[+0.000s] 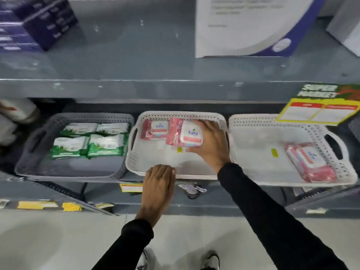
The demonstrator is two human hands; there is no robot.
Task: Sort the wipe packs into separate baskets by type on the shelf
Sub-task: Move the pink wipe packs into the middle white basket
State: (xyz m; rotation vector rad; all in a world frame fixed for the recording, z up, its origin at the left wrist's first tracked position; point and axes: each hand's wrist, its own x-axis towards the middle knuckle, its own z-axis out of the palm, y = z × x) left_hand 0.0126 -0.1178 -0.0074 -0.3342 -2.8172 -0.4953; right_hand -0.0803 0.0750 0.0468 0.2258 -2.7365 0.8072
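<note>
1. The step in hand looks like placing: the right hand (209, 144) grips a pink wipe pack (185, 134) from its right side and holds it over the far part of the middle white basket (134, 158), just beside another pink pack (155, 129) lying at the far left of that basket.
2. The left hand (159, 182) rests flat on the near rim of the middle basket, fingers closed loosely over the edge and holding no pack; it seems to steady the basket.
3. The grey basket (25, 162) on the left holds four green packs (88, 139) in two rows, so that type appears sorted.
4. The right white basket (344, 172) holds a stack of pink packs (311, 164) at its near right corner; these are probably the ones left to move.
5. The next move calls for setting the held pack down flat beside its neighbour, letting go, then reaching right across the two rims for the stack.
6. Room: the near half of the middle basket floor is bare, with plenty of space. The upper shelf edge (175, 88) hangs over the far side of the baskets, so lifts should stay low. A yellow price sign (319, 112) overlaps the far rim of the right basket, well apart from the stack.
</note>
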